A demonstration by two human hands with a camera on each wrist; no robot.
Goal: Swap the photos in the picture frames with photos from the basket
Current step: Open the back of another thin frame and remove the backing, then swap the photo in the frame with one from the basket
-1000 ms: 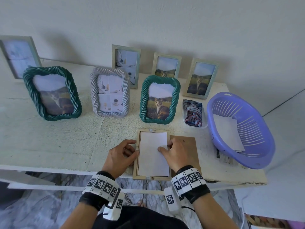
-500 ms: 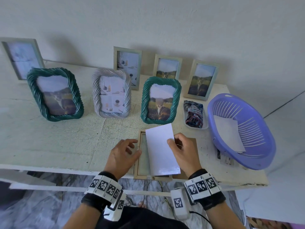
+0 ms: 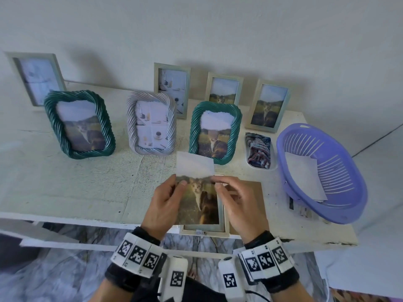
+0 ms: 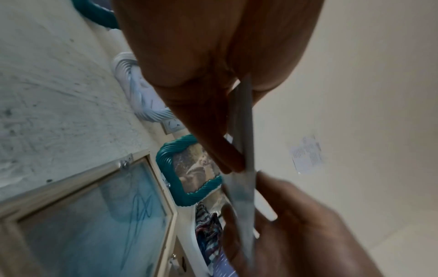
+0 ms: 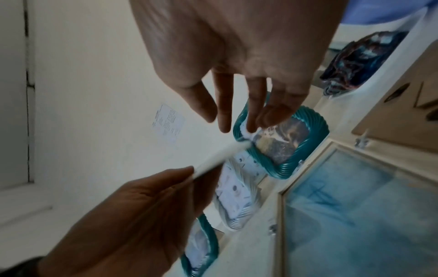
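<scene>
A cat photo is held picture side up above an open pale wooden frame that lies face down at the table's front edge. My left hand pinches the photo's left edge, thumb on top. My right hand pinches its right edge with thumb and fingertips. The left wrist view shows the photo edge-on between both hands, over the frame's bare glass. The brown backing board lies right of the frame. A purple basket at the right holds white face-down photos.
Two green rope frames and a silver one stand mid-table, with several slim frames against the wall. A small tray of striped cloth sits beside the basket. More prints poke out under the basket.
The photo lay white side up in the frame. My right hand lifted it out and turned it over, and my left hand left the frame's edge and took hold of it.
</scene>
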